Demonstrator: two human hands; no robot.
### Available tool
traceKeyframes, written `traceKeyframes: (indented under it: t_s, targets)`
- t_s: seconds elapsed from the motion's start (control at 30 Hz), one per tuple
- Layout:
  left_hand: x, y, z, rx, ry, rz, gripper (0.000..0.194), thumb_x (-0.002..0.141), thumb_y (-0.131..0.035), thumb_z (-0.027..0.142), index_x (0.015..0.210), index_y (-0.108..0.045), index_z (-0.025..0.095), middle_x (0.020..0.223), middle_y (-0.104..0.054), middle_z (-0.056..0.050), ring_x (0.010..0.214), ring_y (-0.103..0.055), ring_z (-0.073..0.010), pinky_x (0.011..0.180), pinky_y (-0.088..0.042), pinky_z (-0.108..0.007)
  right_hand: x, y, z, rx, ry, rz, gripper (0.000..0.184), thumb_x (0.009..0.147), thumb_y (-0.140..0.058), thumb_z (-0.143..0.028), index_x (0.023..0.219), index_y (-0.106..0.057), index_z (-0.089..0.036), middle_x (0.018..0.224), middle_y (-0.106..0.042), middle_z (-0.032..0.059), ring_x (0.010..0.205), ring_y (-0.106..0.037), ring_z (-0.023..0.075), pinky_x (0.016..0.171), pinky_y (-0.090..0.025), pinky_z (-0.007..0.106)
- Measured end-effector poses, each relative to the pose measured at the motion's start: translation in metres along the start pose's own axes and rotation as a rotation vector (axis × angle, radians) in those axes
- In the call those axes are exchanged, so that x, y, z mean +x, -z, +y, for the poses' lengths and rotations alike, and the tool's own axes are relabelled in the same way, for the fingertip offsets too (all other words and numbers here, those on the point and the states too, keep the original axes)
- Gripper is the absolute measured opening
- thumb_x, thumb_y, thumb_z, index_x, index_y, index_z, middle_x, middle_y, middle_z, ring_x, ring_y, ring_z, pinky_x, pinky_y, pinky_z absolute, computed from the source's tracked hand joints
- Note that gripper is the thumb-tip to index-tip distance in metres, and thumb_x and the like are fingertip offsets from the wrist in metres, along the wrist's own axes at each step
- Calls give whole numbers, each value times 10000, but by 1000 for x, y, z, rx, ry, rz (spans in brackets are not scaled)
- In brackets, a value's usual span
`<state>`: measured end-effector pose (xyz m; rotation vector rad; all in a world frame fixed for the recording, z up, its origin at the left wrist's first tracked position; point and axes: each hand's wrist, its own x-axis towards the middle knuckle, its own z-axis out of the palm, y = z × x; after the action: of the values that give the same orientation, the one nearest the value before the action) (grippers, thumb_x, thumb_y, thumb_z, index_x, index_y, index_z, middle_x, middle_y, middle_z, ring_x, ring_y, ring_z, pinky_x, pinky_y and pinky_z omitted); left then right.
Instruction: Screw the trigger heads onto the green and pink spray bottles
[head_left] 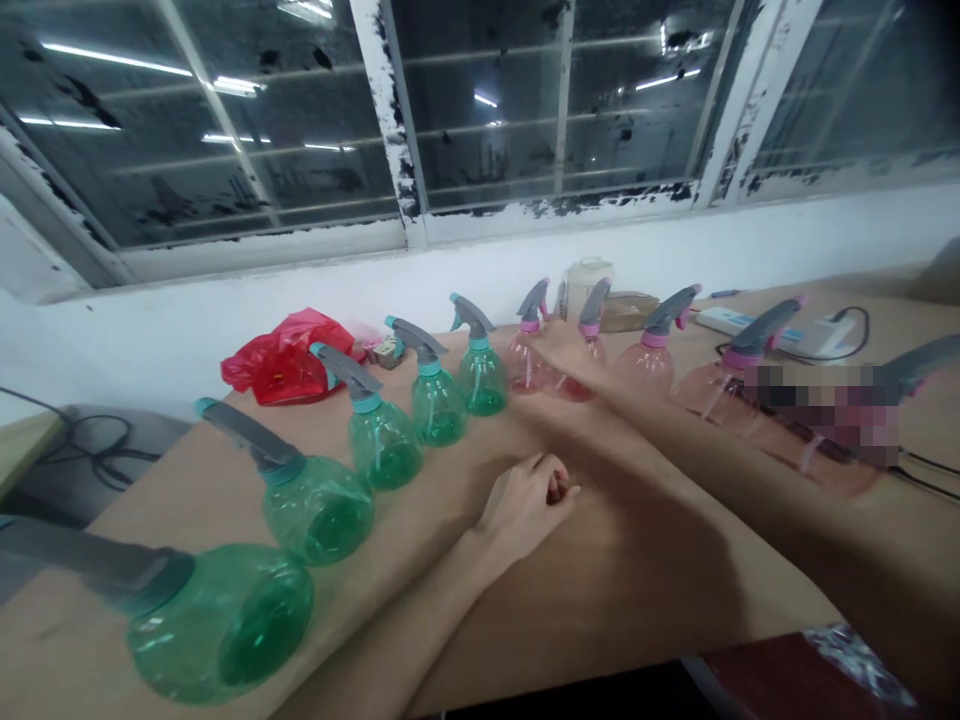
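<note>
My left hand rests on the tabletop with its fingers curled into a loose fist, and nothing shows in it. My right hand reaches far forward among the pink spray bottles. Its fingertips are at the shoulder of the leftmost pink spray bottle, just below the collar; blur hides whether they grip it. Right behind that hand stands a second pink spray bottle, partly covered by it. A green spray bottle with a grey and teal trigger head is just left of these, holding some green liquid.
Several green bottles line the left side; more pink ones run along the right under my forearm. A red plastic bag, a pale container, a cardboard piece and a white power strip lie near the wall.
</note>
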<state>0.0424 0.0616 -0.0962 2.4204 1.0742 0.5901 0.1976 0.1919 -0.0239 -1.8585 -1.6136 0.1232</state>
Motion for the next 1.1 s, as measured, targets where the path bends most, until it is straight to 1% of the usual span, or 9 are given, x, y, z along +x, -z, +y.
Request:
traceKeyframes:
  t_s: [0.07,0.2,0.3,0.43,0.6,0.73,0.87,1.0,1.1]
  targets:
    - [0,0,0,2,1,-2,73,814,-570,269,811,-563,197,715,-599,17,625,-558,-130,578,-422,-241,6,-3,-4,14,-17,4,439,809,-513,-469,1022,-647,-109,932,-707,154,862,-670,268,702,-491,321]
    - [-1,0,0,3,3,-4,75,816,-568,273,820,-560,199,711,-600,19,624,-559,-131,575,-422,-240,13,-3,-10,42,-36,39,373,827,-519,-420,1023,-653,-133,963,-710,135,916,-664,258,734,-489,313]
    - [-1,0,-1,2,5,-3,81,817,-568,277,803,-553,199,697,-594,24,611,-550,-126,572,-414,-237,17,1,-12,78,-22,63,364,847,-502,-413,1022,-654,-132,914,-715,124,867,-673,250,716,-495,320]
    - [0,-1,-1,-5,3,4,80,814,-565,274,796,-550,198,695,-584,28,615,-541,-123,570,-402,-234,27,19,-19,113,22,123,399,856,-488,-432,1002,-659,-102,859,-703,140,846,-667,262,727,-496,352]
    - [0,-1,-2,-25,1,19,64,805,-566,260,805,-555,197,685,-571,33,608,-529,-125,565,-389,-239,29,52,-40,164,113,204,378,845,-514,-424,1008,-649,-111,863,-683,105,829,-657,237,730,-498,349]
    - [0,-1,-1,-51,-1,36,61,796,-576,255,791,-562,196,667,-565,35,593,-522,-126,566,-387,-242,3,84,-53,230,229,262,362,833,-547,-419,972,-647,-101,822,-659,80,827,-642,231,736,-485,347]
    - [0,2,2,-95,16,103,128,821,-557,288,730,-556,198,642,-556,32,602,-526,-130,593,-396,-246,-47,107,-46,230,281,251,372,817,-558,-465,941,-656,-128,809,-653,53,754,-624,199,719,-465,334]
    - [-2,10,4,-164,100,286,333,948,-314,374,741,-511,201,601,-519,29,602,-532,-137,628,-406,-261,-95,100,-19,170,258,126,292,782,-609,-448,757,-639,-158,686,-648,31,632,-596,178,586,-430,283]
    - [-5,14,5,-205,142,422,317,959,-259,388,842,-489,204,703,-554,9,675,-550,-145,672,-426,-270,-120,82,5,222,236,20,348,767,-605,-521,734,-618,-175,579,-603,-4,547,-553,153,519,-396,262]
